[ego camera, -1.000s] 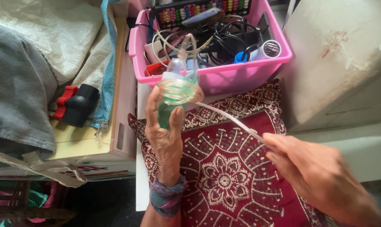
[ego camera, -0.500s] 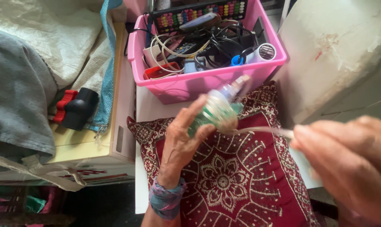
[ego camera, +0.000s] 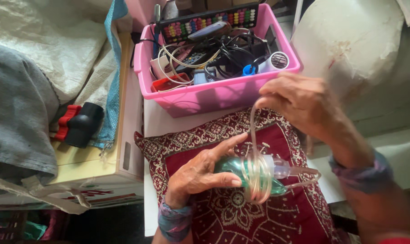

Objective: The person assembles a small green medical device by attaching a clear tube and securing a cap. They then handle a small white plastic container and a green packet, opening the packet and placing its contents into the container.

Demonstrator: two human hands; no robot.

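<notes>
Left hand (ego camera: 200,174) fingers closed around green mask (ego camera: 241,174) over red cushion (ego camera: 259,221); right hand (ego camera: 300,101) fingers pinch clear tube (ego camera: 258,178), several loops wound round mask beyond left fingertips, remaining length unwound; pink bin (ego camera: 214,97) beyond.

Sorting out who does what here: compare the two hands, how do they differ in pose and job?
The left hand lies low over the red patterned cushion, gripping the green mask; the right hand is raised near the pink basket, pinching the clear tube. Both wear cloth wristbands.
</notes>
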